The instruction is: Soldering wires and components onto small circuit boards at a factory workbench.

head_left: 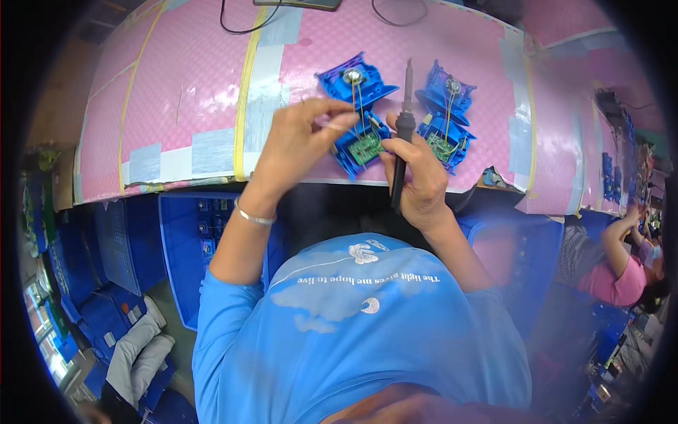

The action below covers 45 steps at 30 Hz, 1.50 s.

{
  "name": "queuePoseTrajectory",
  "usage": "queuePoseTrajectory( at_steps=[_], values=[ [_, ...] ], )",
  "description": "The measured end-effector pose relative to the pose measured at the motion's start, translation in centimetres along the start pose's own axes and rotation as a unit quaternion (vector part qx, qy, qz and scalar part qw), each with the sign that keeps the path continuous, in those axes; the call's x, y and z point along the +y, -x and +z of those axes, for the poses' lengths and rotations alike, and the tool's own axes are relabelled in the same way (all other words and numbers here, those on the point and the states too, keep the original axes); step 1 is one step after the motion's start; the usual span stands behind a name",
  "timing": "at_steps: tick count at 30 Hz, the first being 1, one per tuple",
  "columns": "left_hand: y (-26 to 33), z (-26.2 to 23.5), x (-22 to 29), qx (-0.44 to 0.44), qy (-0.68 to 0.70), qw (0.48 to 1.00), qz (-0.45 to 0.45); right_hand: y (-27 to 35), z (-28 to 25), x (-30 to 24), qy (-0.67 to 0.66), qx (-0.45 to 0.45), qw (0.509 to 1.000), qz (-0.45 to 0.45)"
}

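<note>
I count two blue plastic housings, one soldering iron and two green circuit boards. My left hand (300,145) has its fingers (332,116) pinched narrow; what they pinch is too thin for me to tell, and they sit just above the near blue housing (357,113). That housing lies on the pink desk (198,92), its green circuit board (366,147) at the lower end, between my two hands. My right hand (417,173) is closed around the soldering iron (404,127), held nearly upright, the fingers wrapped tight on its dark grip. Just right of it lies the second blue housing (445,116) with its own green board (441,147), untouched. Blue crates (180,254) stand under the desk edge.
</note>
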<state>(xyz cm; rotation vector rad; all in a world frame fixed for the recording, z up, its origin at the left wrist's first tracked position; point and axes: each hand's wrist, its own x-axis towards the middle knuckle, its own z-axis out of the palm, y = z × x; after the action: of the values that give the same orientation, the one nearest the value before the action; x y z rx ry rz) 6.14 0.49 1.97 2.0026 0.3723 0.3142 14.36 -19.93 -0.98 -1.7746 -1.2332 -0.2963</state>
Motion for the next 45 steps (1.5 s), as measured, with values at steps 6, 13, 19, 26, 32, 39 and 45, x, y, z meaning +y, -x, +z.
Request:
queuePoseTrajectory(
  at_steps=[6, 13, 19, 26, 32, 39, 45],
  values=[
    [5.0, -0.4, -0.9, 0.046, 0.2, 0.972, -0.119, 0.1, -1.0, 1.1, -0.034, -0.036, 0.998, -0.042],
    [4.6, -2.3, -1.0, 0.093, 0.568, 0.809, -0.117, 0.0, -0.9, 1.2, -0.04, -0.021, 0.998, -0.045],
    [2.6, -1.2, -1.3, 0.174, 0.32, 0.93, -0.059, -1.2, -2.3, -0.1, -0.111, -0.029, 0.992, -0.058],
    [1.7, -0.6, -2.7, 0.276, -0.083, 0.953, 0.091, -1.4, -2.2, -1.4, -0.135, -0.04, 0.99, -0.001],
    [2.2, -0.7, -2.7, 0.293, -0.12, 0.942, 0.11, -1.4, -2.1, -0.7, -0.151, -0.056, 0.987, -0.007],
    [1.3, 0.2, -2.8, 0.326, -0.062, 0.936, 0.119, -0.1, -1.3, -1.1, -0.214, -0.021, 0.967, 0.136],
    [2.2, 0.2, -3.5, 0.283, -0.094, 0.945, 0.132, -1.1, -1.7, -1.2, -0.242, -0.018, 0.965, 0.1]
  ],
)
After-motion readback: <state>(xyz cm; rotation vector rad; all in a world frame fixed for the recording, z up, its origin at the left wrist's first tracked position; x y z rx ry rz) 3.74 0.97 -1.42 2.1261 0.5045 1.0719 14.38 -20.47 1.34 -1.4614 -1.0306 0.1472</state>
